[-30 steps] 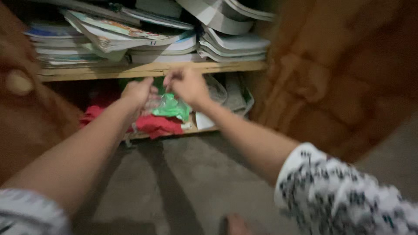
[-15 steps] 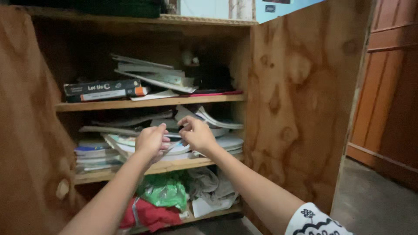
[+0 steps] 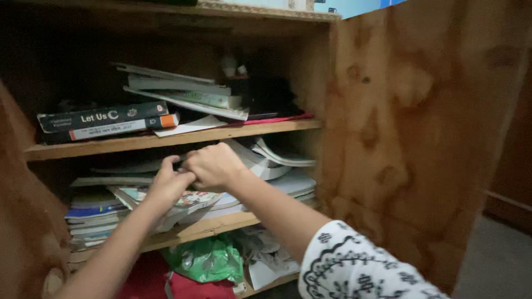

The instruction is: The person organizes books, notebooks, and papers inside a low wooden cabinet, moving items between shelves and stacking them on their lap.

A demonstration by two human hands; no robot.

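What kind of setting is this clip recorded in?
Most likely a room in a home, at an open wooden cupboard used for storage. Its shelves hold untidy stacks of books and notebooks, the bottom one has a green plastic bag and cloth, and both hands reach into the middle shelf.

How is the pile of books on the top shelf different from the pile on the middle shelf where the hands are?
The top-shelf pile has two thick dark books lying flat and tidy at its left; the middle-shelf pile is mostly thin, pale, soft-cover books, some curling. Nobody touches the top-shelf pile, while the left hand and right hand are in the middle-shelf pile. Both piles lie flat in the same wooden cupboard.
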